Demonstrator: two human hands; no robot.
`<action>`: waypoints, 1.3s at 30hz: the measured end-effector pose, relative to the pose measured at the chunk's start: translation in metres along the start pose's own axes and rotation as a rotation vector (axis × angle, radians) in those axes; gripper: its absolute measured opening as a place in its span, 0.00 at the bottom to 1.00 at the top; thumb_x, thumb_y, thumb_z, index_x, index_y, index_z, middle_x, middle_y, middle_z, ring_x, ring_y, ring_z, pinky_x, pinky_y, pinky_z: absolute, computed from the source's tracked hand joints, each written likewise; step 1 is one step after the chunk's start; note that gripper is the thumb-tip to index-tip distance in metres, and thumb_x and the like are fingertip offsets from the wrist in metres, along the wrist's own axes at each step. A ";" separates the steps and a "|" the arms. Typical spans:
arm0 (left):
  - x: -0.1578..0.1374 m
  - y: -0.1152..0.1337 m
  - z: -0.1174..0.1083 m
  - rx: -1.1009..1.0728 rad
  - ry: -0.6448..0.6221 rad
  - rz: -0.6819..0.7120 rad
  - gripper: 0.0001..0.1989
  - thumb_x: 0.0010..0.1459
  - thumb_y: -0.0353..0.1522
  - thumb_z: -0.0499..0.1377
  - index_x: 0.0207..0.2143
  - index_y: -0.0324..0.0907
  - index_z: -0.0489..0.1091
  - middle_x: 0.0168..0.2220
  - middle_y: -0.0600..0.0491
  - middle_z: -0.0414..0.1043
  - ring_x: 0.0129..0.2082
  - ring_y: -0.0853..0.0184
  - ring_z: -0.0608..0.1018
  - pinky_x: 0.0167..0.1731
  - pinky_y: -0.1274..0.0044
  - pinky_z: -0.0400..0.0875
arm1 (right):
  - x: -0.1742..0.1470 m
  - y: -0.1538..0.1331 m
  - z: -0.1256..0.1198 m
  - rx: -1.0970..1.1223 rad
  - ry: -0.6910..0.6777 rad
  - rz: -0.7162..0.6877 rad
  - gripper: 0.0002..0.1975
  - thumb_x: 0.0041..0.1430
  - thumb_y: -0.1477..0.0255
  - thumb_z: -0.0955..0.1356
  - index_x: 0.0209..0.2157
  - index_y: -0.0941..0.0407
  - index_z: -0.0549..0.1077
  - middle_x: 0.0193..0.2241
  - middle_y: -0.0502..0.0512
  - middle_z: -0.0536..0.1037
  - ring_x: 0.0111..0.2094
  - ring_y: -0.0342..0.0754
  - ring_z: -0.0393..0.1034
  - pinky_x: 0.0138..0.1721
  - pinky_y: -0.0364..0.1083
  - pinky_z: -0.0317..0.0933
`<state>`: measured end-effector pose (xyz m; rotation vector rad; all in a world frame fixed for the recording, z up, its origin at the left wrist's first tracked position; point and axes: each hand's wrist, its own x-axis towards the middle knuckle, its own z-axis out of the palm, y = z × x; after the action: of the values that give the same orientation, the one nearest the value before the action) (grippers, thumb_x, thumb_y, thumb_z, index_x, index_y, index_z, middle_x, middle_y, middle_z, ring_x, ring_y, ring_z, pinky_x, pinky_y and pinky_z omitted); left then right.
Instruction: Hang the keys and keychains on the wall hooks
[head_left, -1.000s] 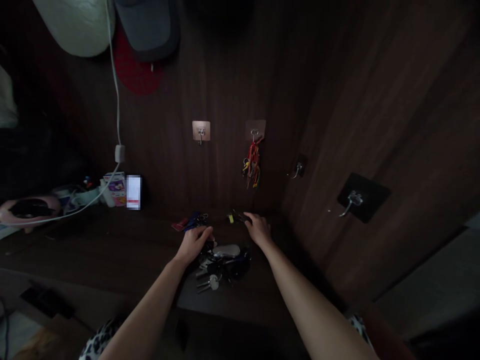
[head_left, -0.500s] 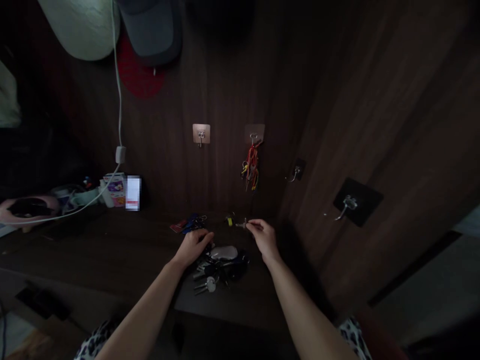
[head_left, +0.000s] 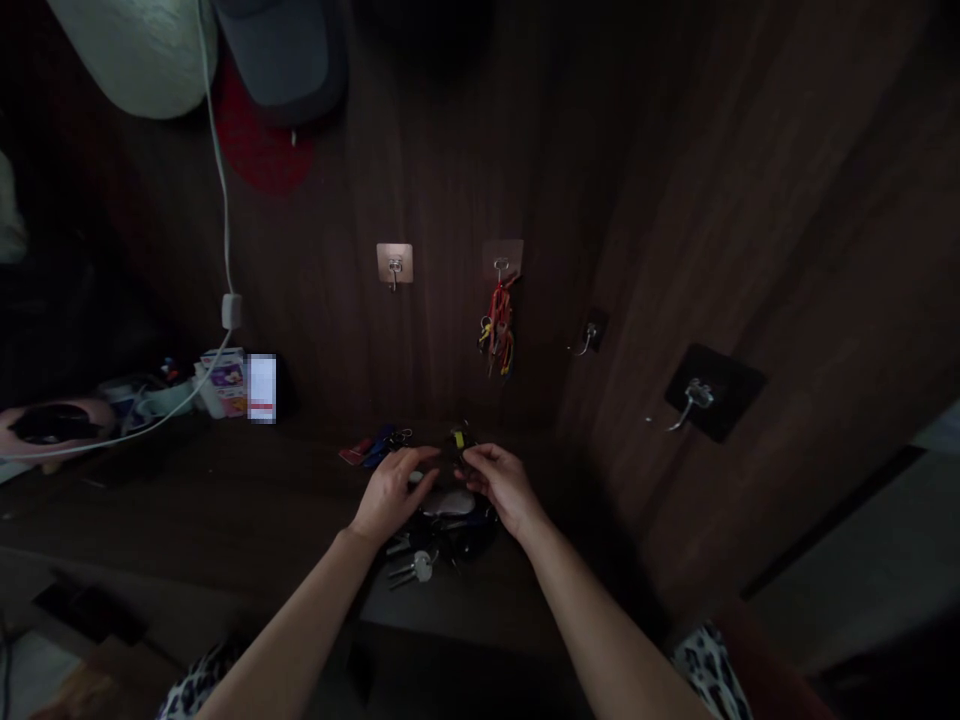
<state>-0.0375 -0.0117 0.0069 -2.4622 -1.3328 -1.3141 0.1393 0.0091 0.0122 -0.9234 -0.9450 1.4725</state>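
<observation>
My right hand (head_left: 501,484) is closed in a pinch on a small key, which is mostly hidden behind the fingers now. Just beyond its fingertips lies a yellow-green tag (head_left: 460,439) on a dark piece. Thumb and fingers parted, my left hand (head_left: 391,493) hovers over the left side of the key pile and holds nothing I can see. A silvery-grey oval fob (head_left: 450,503) rests between the hands. Silver keys (head_left: 421,567) and dark fobs (head_left: 471,545) are heaped nearer to me. Behind the left hand are blue key tags (head_left: 380,446) and a red tag (head_left: 355,452).
A bunch of keys on red and orange cords (head_left: 498,330) hangs from a wall hook. Other adhesive hooks (head_left: 394,264) (head_left: 699,393) stick to the dark panels. At left are a lit phone (head_left: 262,388), small boxes (head_left: 226,380) and a white cable (head_left: 219,170); caps (head_left: 289,60) hang above.
My right hand has moved left, toward the left hand, with the key. The left hand has shifted slightly right and its fingers have spread. The view has shifted a little.
</observation>
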 end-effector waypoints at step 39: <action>0.000 -0.003 0.003 0.016 -0.029 -0.136 0.13 0.61 0.36 0.46 0.31 0.42 0.67 0.29 0.53 0.72 0.31 0.68 0.74 0.33 0.78 0.67 | -0.002 0.012 0.009 -0.526 -0.163 -0.375 0.08 0.43 0.68 0.70 0.28 0.55 0.73 0.27 0.48 0.75 0.32 0.45 0.68 0.36 0.44 0.59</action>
<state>-0.0375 -0.0084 0.0041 -2.4281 -1.5354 -1.2934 0.1264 0.0059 0.0051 -0.9360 -1.5799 1.0022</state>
